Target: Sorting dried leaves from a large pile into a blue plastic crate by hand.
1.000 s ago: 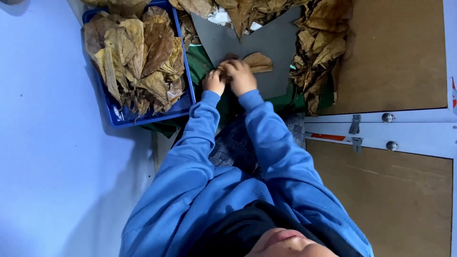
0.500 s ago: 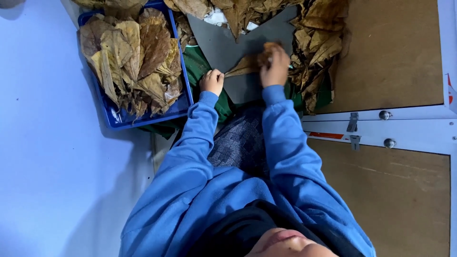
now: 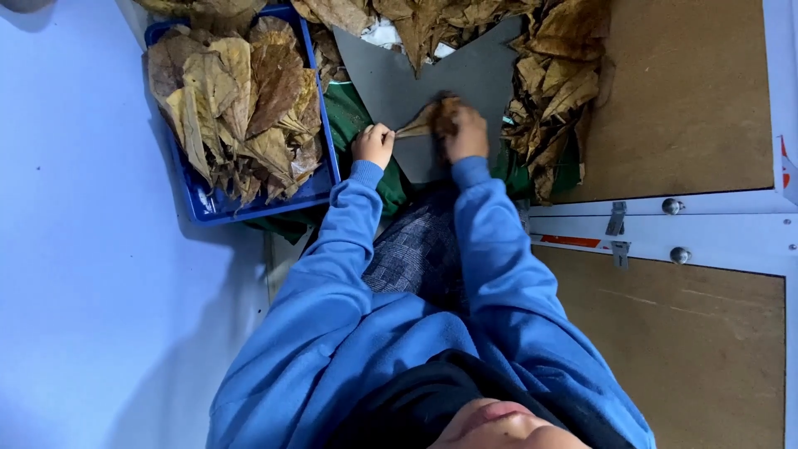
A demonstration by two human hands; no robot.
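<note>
Two hands on one dried leaf

Left hand [image 3: 373, 143] pinches the brown leaf's [image 3: 418, 126] tip; right hand [image 3: 464, 130] fingers press it onto the grey board [image 3: 399, 79], beside the blue crate [image 3: 249, 206].

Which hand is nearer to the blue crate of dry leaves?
Left. The left hand is just right of the crate, pinching one end of a leaf; the right hand grips that leaf farther right, over the grey board.

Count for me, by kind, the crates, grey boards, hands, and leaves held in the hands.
blue crate: 1
grey board: 1
hands: 2 (left hand, right hand)
dry leaf held between them: 1
Total: 5
</note>
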